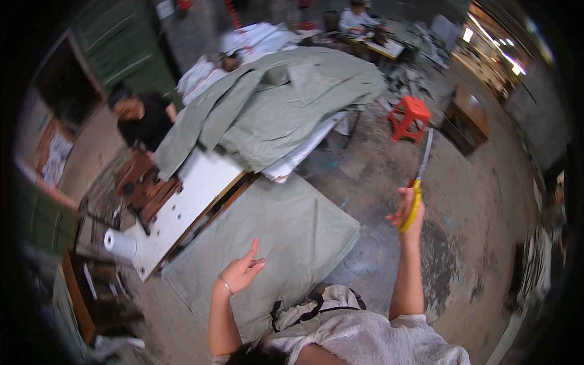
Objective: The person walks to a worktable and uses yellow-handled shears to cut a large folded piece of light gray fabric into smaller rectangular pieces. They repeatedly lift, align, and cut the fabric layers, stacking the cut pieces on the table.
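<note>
Yellow-handled scissors [416, 205] are in my right hand [409, 218], held out at the right with the long metal blades pointing away from me. My left hand [241, 273], with a bracelet at the wrist, has its fingers apart and holds nothing. It is over a flat grey-green sheet [292, 228] of woven-looking material that lies low in front of me. Beyond that, a large crumpled heap of grey-green sheeting [292, 100] covers part of a white worktable [200, 182].
A brown sewing machine [146, 185] and a white thread cone [120, 243] stand on the table's left part. One person [148, 114] is behind it, another [358, 20] sits farther back. A red plastic stool [410, 118] and a wooden box [466, 119] stand on the right.
</note>
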Tool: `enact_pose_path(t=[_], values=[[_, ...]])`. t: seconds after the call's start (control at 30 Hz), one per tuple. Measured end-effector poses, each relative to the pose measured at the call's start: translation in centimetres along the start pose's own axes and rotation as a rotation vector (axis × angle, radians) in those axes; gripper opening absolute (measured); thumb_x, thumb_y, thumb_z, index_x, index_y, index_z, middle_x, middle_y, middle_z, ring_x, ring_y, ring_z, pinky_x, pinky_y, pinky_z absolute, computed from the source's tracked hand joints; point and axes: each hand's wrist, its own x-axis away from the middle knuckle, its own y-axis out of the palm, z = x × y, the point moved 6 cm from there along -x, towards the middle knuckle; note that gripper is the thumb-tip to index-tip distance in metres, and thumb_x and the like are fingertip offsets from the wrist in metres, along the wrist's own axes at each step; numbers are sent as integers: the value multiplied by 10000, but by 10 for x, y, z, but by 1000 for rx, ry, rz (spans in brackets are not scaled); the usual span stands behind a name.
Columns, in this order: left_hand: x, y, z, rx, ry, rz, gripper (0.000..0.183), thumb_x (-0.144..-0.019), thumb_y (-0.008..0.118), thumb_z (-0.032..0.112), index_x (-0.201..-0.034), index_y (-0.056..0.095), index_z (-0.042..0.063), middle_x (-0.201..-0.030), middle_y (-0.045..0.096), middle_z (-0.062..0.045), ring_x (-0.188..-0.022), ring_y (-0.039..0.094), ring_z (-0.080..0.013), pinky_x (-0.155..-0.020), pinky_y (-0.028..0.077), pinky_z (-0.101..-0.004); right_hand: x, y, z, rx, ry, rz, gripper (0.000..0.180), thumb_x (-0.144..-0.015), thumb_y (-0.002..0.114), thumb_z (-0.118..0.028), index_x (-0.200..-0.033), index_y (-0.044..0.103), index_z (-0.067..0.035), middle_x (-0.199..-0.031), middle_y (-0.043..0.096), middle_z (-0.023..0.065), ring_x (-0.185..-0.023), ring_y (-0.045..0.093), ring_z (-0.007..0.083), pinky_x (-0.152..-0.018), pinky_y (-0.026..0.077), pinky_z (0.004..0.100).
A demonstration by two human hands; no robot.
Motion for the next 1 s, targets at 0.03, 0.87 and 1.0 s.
enact_pose_path(t=[0.03, 0.87, 1.0], values=[[-1, -1, 16, 31, 47, 31, 714, -964, 504, 201, -1498, 42, 91, -1123, 653, -156, -1010, 648, -253, -901, 488, -339, 15, -4, 6, -19, -30, -6, 357, -925, 575, -388, -1035, 574, -48, -531, 434, -35, -357, 426, 66, -368, 462, 235], [-91, 64, 47, 1385, 77, -12, 285, -930, 544, 229, -1123, 574, 21, -817, 659, -124, -737, 627, -217, -716, 520, -339, 182, 8, 162, -338, 468, -96, 333, -915, 592, -384, -1068, 530, -95, -638, 490, -21, -465, 515, 89, -470, 494, 258], [-68, 54, 2, 1430, -57, 106, 245, -931, 546, 231, -1040, 592, 17, -820, 649, -150, -768, 619, -241, -675, 532, -346, 183, 53, 148, -302, 476, -348, 311, -921, 598, -348, -1095, 527, -100, -725, 526, -33, -465, 502, 66, -447, 470, 231]])
